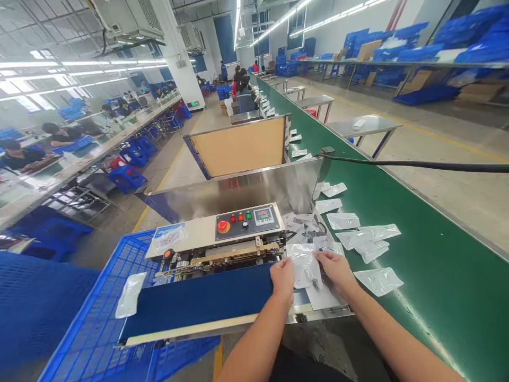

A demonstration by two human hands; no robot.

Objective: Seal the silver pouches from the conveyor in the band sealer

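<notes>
A clear plastic bag (304, 263) with something pale inside is stretched between my two hands, at the right end of a band sealing machine (191, 231). My left hand (283, 277) pinches the bag's left edge, beside the machine's blue belt (207, 297). On the opposite edge, my right hand (334, 269) grips the bag with thumb and fingers. Below it lies a flat whitish sheet (324, 297). Behind my hands is a heap of bags and grey pieces (306, 227). Another filled bag (131, 295) hangs at the belt's left end.
A green conveyor (437, 276) runs along my right with several bags (344, 220) on it. A blue basket (99, 302) stands under the machine's left end. Steel-edged panels (238, 185) rise behind the machine. A black cable (417, 163) crosses above the conveyor. People sit farther off.
</notes>
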